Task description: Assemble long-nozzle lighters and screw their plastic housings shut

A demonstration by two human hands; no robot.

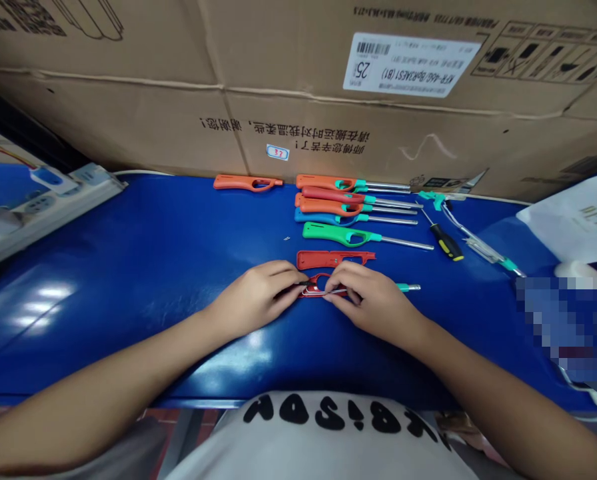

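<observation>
An opened red gas lighter shell point(321, 275) lies in front of me, with a white wire point(308, 292) running along it and a turquoise collar point(405, 288) at its right end. My left hand point(263, 297) pinches the shell's left end, where a small dark part shows at the fingertips. Curled over the right part of the shell, my right hand point(373, 300) has its fingertips closed at the white wire; some of the grip is hidden. Just beyond my hands rests the other red shell half point(312, 259).
Assembled lighters, including a green one point(328, 232), lie in a stack beyond. An orange shell half point(236, 182) is at the back left. A screwdriver point(444, 241) and loose lighter parts point(478, 248) lie right. A cardboard box point(278, 87) borders the blue table point(128, 267); a power strip point(53, 207) stands left.
</observation>
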